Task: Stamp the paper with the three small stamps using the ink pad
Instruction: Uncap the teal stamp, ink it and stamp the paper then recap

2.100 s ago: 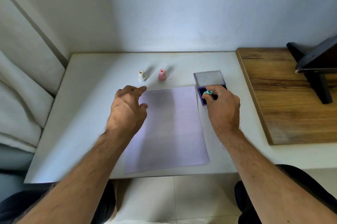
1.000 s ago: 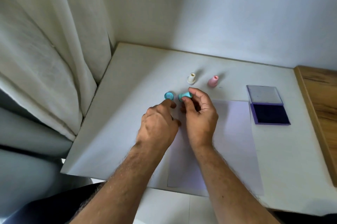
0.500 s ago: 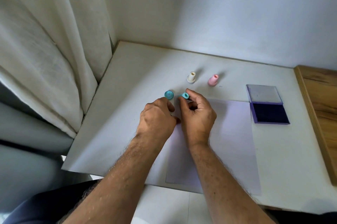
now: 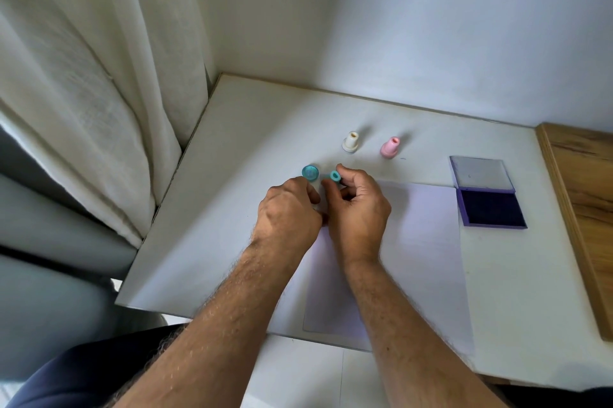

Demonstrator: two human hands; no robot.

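right hand (image 4: 360, 208) pinches teal stamp (image 4: 335, 177) at paper (image 4: 421, 241) corner, base hidden; left hand (image 4: 288, 212) curled, grip unclear.

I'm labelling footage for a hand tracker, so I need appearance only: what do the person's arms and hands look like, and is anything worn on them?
Both forearms are bare up to where the frame cuts them off, with visible hair and no sleeves. The left hand and right hand wear no gloves, and no rings, watch or wristband show from this view. Nails look short.

No readable text — none anywhere.
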